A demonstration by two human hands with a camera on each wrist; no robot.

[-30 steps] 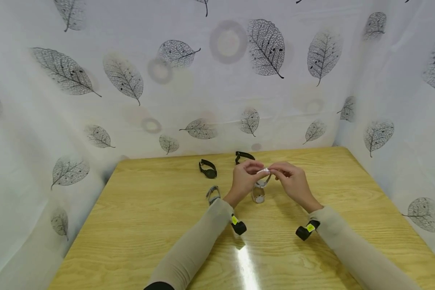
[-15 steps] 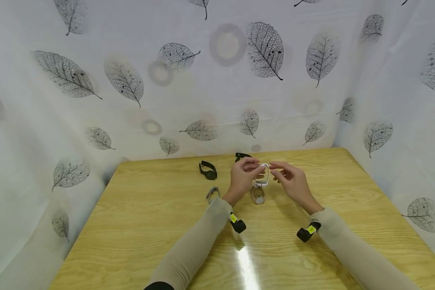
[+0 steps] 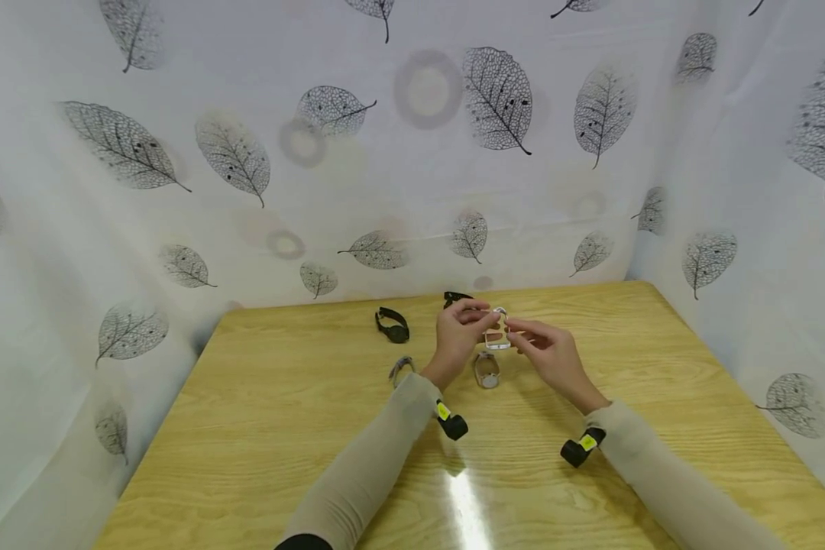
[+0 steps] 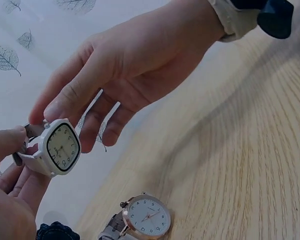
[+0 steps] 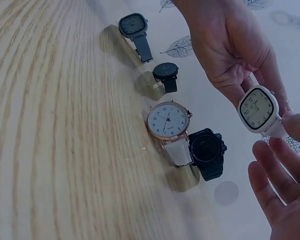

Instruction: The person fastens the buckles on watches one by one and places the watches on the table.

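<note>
A white wristwatch [image 3: 498, 346] with a square, dark-rimmed face is held up above the table between both hands. My left hand [image 3: 457, 340] pinches its strap, thumb against fingers. From the other side, my right hand [image 3: 550, 347] has thumb and forefinger on the watch near case and strap, its other fingers spread in the right wrist view. The strap forms a loop. Just below on the table stands a watch with a rose-gold case [image 5: 168, 120], white dial and pale strap.
On the wooden table [image 3: 282, 443], a black round watch [image 3: 393, 328] stands left of the hands. Nearer is a grey square watch [image 5: 132, 24], partly behind the left forearm in the head view. Behind the left hand is a black sports watch [image 5: 206, 147]. A leaf-print curtain [image 3: 282, 168] encloses the table.
Both hands were together at the top of the strap. The right hand came away slightly, then moved down to the watch's side. The left hand keeps its grip and the watch hangs in view.
</note>
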